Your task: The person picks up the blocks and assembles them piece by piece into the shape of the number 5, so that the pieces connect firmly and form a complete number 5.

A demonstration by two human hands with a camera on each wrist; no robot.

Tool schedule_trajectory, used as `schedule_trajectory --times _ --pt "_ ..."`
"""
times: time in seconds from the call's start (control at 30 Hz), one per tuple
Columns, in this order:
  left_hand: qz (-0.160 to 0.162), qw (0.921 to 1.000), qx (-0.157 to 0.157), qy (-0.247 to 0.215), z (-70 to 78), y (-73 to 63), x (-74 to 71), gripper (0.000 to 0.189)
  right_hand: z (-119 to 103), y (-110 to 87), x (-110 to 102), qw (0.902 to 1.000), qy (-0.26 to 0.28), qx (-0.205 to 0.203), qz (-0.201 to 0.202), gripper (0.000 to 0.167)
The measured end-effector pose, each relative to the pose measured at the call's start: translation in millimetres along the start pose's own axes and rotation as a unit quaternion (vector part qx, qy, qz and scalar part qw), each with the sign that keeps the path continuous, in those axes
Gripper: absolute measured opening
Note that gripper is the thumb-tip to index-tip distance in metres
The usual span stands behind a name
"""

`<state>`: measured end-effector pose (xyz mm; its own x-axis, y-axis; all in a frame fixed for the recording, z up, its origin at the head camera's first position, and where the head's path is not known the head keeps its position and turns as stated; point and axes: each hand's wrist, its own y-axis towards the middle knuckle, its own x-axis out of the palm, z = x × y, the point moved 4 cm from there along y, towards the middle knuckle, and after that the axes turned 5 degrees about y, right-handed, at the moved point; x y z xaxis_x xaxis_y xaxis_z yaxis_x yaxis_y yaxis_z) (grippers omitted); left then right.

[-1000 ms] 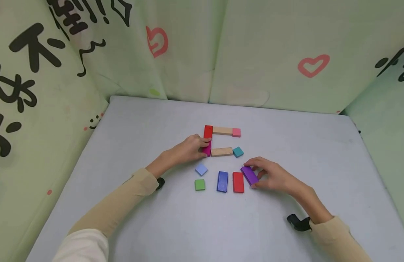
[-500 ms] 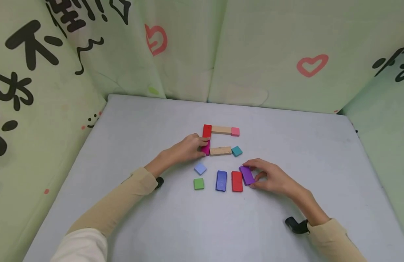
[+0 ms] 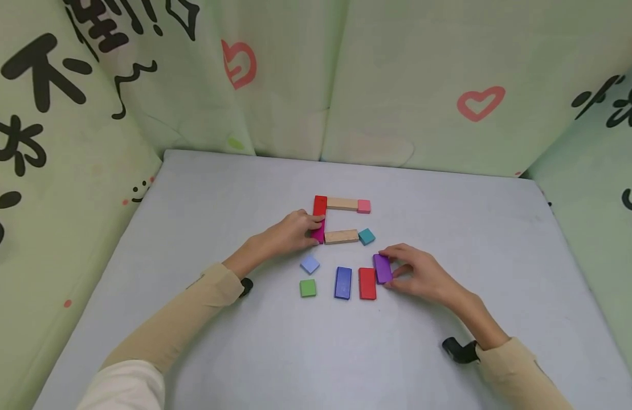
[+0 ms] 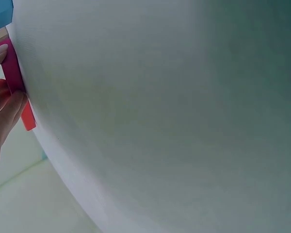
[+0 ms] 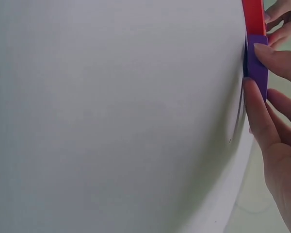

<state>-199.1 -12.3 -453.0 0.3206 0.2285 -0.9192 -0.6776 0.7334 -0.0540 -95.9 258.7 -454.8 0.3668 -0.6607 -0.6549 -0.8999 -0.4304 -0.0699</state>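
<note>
My left hand [image 3: 291,232] pinches the magenta block [image 3: 318,233] between thumb and fingers. That block lies end to end with a red block [image 3: 320,205] at the left of a small outline of blocks. In my right hand [image 3: 419,270] is a purple block [image 3: 382,269], gripped by its two ends, upright beside a shorter red block [image 3: 367,283]. The right wrist view shows the thumb and a finger on the purple block [image 5: 257,68]. In the left wrist view, fingers hold the magenta block [image 4: 12,68].
Two tan blocks [image 3: 342,204] extend right from the outline, with a pink cube [image 3: 364,206] and a tilted teal cube [image 3: 367,237] at their ends. Nearer lie a blue block [image 3: 343,283], a light blue cube [image 3: 310,264] and a green cube [image 3: 308,288] on the grey table [image 3: 274,353].
The purple block has turned from slanted to nearly upright and shifted slightly away from me, beside the shorter red block. My left hand stays on the magenta block.
</note>
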Motion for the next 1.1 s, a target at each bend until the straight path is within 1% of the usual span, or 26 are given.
schedule_trajectory --times 0.2,0.33,0.57,0.8,0.97,1.1 --pt "-0.004 1.0 -0.004 -0.002 -0.3 -0.2 -0.4 0.049 -4 5.8 2 0.9992 0.009 0.004 0.038 0.06" --pt "-0.001 1.0 -0.003 0.003 0.0 -0.2 -1.3 0.049 -9 9.7 5 0.9985 0.002 0.017 0.053 0.06" --pt "-0.001 1.0 -0.001 0.006 -1.5 1.2 -0.4 0.049 -11 15.6 7 0.998 -0.015 0.032 0.052 0.06" --pt "0.001 1.0 0.0 -0.005 -1.0 1.5 0.4 0.049 -10 18.2 7 0.9983 -0.018 0.03 0.046 0.06" --pt "0.003 1.0 0.002 -0.006 -1.8 1.0 1.0 0.049 -9 19.9 6 0.9986 -0.015 0.027 0.043 0.059" --pt "-0.002 1.0 -0.002 -0.007 -2.0 0.2 1.6 0.049 -9 21.2 6 0.9987 -0.017 0.026 0.041 0.059"
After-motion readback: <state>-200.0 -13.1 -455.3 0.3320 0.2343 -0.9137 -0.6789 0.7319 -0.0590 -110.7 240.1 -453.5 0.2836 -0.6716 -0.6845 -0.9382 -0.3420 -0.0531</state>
